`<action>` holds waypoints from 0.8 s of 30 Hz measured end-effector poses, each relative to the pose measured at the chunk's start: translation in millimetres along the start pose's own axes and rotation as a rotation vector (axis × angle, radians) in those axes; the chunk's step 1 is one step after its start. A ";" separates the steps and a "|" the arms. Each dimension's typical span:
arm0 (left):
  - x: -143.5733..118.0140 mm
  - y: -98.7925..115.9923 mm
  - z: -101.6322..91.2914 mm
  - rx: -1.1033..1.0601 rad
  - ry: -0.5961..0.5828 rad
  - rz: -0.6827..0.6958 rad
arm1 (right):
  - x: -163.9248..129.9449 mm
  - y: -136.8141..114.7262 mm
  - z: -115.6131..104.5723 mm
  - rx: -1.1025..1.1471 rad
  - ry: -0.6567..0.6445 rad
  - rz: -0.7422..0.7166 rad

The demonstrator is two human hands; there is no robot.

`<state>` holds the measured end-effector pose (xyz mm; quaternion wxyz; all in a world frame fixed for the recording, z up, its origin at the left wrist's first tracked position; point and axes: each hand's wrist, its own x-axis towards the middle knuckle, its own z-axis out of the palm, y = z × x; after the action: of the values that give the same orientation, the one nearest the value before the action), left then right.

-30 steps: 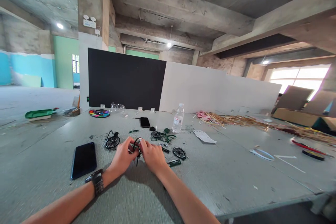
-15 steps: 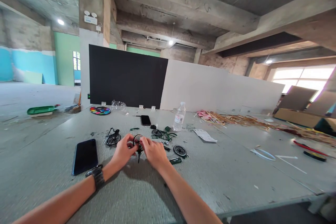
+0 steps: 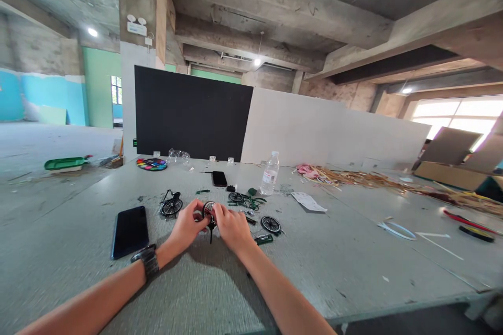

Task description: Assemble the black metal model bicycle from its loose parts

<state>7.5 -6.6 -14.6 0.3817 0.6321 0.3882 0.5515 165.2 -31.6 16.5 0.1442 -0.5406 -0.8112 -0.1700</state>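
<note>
Two hands are meeting over the worktop's near-middle, and we are seeing them from the head camera; the left hand [image 3: 187,226] and the right hand [image 3: 232,227] are both curling their fingers around a small black spoked wheel [image 3: 208,211], which we are reading as gripped between them, just above the worktop [image 3: 353,267]; a thin dark rod is hanging down from the wheel toward the surface; a dark watch [image 3: 146,260] is sitting on the left wrist.

Around the hands, several small parts are lying on the worktop; a black wheel-and-frame piece [image 3: 171,204] is lying just left of the hands; a loose spoked wheel [image 3: 271,224] is lying just right of them, with a small green part [image 3: 263,239] beside it, nearer the front edge; a cluster of green frame pieces [image 3: 247,200] is lying just behind the hands; a dark phone [image 3: 130,224] is lying flat to the left, near the watch; a second phone [image 3: 219,178] is lying farther back, toward the far edge; a clear water bottle [image 3: 270,174] is standing upright near the far edge; a white paper slip [image 3: 308,202] is lying to its right; a colourful round palette [image 3: 151,164] is lying at the far left corner.
</note>
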 end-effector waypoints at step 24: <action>4.9 4.4 -4.8 -0.287 -0.122 -0.106 | 8.9 33.6 20.5 0.817 0.223 0.154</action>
<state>3.4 -3.6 -8.2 0.5192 0.5820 0.3143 0.5412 192.0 -3.4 5.8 0.4454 -0.4763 -0.7487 0.1192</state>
